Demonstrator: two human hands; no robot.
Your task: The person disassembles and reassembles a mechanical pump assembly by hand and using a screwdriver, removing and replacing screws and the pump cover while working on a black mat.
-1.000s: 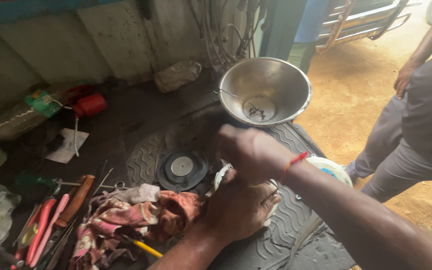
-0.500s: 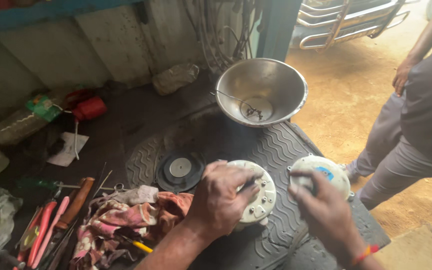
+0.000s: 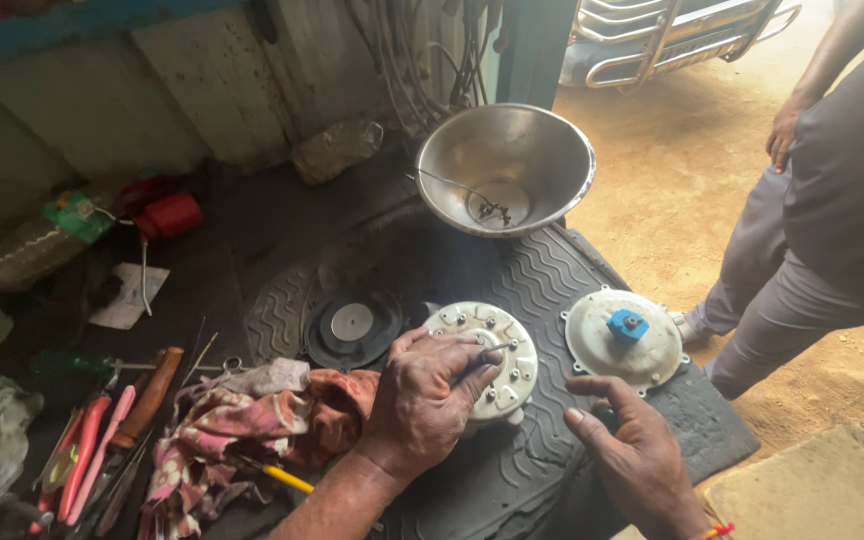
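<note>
The round white housing [image 3: 487, 362] is pressed by the left hand [image 3: 422, 400], gripping a thin tool; the right hand [image 3: 637, 455], open, is just right of it.

Single view, head-mounted, looking steeply down and forward from above the work surface at close range. The wearer's left hand [image 3: 430, 395] and right hand [image 3: 642, 455] enter from the bottom edge, forearms cut off by the frame. The ribbed rubber mat [image 3: 552, 290] fills the centre; the steel bowl [image 3: 505, 165] sits beyond it, towards the top. The wall [image 3: 192, 80] closes the upper left. At right the view takes in sandy ground [image 3: 692, 170] and a standing person [image 3: 832, 220], seen from shoulder down. No second view to compare.
</note>
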